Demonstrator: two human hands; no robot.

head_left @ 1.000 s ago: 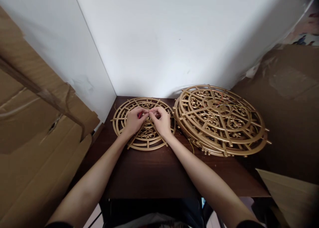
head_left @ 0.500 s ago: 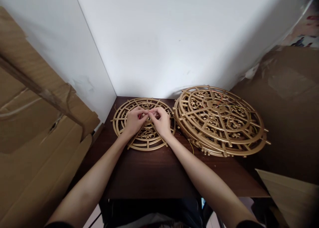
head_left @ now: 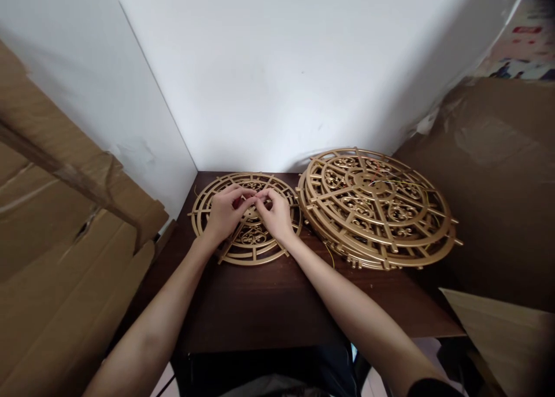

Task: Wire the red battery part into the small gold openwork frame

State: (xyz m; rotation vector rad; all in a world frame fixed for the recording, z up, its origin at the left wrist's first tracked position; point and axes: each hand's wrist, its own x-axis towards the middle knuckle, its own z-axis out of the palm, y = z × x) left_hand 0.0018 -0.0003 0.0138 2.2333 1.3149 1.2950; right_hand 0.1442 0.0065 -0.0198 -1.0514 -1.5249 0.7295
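Observation:
A round gold openwork panel [head_left: 255, 257] with scrollwork lies flat on the dark brown table. Above its middle, my left hand [head_left: 226, 215] is curled, thumb and fingers pinched together. A small red object [head_left: 237, 202] shows inside its grip, mostly covered by the fingers. My right hand [head_left: 277, 216] is closed in a pinch as well, its fingertips meeting those of the left hand over the panel's centre. What the right fingertips hold is too small to make out.
To the right, several similar gold panels [head_left: 377, 212] form a tilted stack, with thin yellow and red wires on top. A yellow wire [head_left: 330, 255] hangs by the stack's left edge. Cardboard stands at the left [head_left: 65, 258] and right [head_left: 485, 183]. A white wall [head_left: 260, 85] rises behind the table [head_left: 260, 310].
The view has shifted slightly, so most things sit a little further left. My fingertips stay together over the panel's centre, with the left hand slightly more turned, showing the red object.

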